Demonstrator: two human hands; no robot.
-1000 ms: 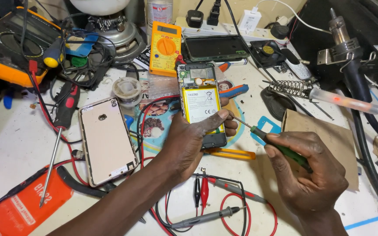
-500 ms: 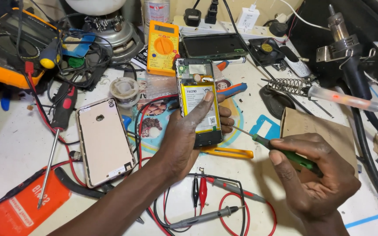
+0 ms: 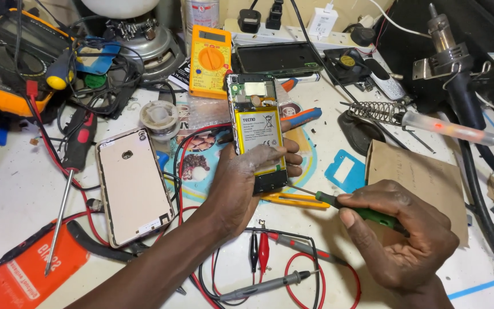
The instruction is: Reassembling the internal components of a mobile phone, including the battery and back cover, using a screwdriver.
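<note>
Left hand (image 3: 241,183) grasping opened phone (image 3: 257,129), tilted up to expose its lower edge. Right hand (image 3: 401,234) clenched on green screwdriver (image 3: 338,203), tip at phone's 5 o'clock corner. Back cover (image 3: 132,186) set aside at 9 o'clock.

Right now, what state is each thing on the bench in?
Phone: back off, battery exposed, held upright in left hand.
Screwdriver: gripped in right hand, tip at the phone's bottom edge.
Back cover: detached, lying flat on the bench.
Multimeter: lying flat, screen blank.
Soldering iron: resting in its coil stand.
Probes: lying loose, unused.
</note>
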